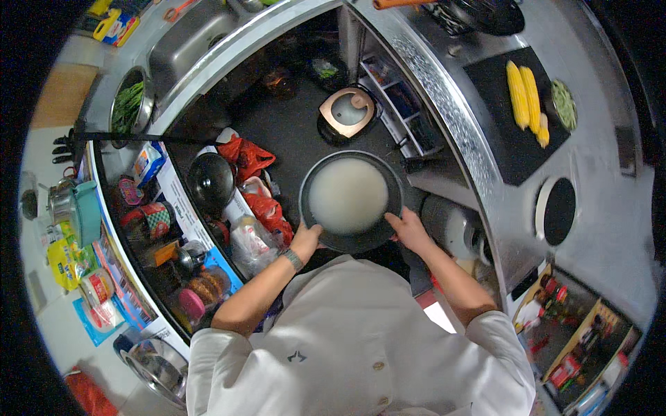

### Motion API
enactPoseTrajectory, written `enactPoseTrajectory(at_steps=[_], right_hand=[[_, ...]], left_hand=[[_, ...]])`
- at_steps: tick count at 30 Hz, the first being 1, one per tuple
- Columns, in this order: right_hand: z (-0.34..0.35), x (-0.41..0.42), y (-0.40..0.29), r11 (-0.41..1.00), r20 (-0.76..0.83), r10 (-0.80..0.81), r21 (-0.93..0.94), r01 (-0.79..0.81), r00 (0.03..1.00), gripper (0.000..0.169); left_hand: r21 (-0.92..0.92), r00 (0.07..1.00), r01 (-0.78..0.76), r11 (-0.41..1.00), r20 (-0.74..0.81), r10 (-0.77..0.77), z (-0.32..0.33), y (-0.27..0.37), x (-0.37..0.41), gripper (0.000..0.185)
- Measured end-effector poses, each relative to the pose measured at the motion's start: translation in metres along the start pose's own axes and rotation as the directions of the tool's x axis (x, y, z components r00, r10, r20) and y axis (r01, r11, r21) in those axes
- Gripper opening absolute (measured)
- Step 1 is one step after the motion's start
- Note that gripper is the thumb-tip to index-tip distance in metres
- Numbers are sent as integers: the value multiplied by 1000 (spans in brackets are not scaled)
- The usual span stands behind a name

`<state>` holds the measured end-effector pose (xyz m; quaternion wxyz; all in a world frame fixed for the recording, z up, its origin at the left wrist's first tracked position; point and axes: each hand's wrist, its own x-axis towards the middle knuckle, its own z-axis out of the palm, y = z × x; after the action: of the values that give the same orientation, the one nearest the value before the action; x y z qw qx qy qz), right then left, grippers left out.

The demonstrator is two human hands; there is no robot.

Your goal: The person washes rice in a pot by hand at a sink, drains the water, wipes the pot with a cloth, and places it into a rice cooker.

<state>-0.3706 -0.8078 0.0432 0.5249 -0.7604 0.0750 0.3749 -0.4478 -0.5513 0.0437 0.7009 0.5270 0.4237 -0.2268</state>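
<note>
Both hands hold a dark round pot [349, 242] in front of my body, with cloudy whitish liquid [348, 196] inside. My left hand [307, 240] grips its lower left rim, thumb on top. On the lower right rim is my right hand [408, 230], gripping the same way. What lies under the liquid cannot be seen. Beyond the pot, lower down, stands a rice cooker [347, 113] with a copper-coloured lid that has a clear window.
On the right counter are corn cobs [530, 96] on a black mat [489, 78], beside a bowl of sliced green vegetable [564, 105]. At left, shelves hold a glass lid [212, 179] and red bags [268, 213]. A metal bowl of greens [130, 106] stands near the sink [190, 44].
</note>
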Motion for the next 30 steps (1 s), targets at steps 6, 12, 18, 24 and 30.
enactPoseTrajectory(at_steps=[6,12,18,24,30], right_hand=[[-3,99,-32,961,321,-63,-237,144,945,53],[-10,213,-33,969,354,170,112,-222,920,41],[-53,418,110,971,-30,205,-122,-207,978,24],[-23,573,117,734,-212,-229,-679,26,950,53],[-25,693,122,720,-243,-226,-694,-6,943,69]], left_hand=[[-220,966,-63,974,-259,4,-12,-4,19,29],[-227,891,-13,974,-444,-92,-24,-27,62,28],[-135,809,188,973,-541,-231,-41,11,112,34],[52,889,151,987,-444,-113,-95,-78,204,57],[235,741,406,883,-650,-168,-117,-131,261,49]])
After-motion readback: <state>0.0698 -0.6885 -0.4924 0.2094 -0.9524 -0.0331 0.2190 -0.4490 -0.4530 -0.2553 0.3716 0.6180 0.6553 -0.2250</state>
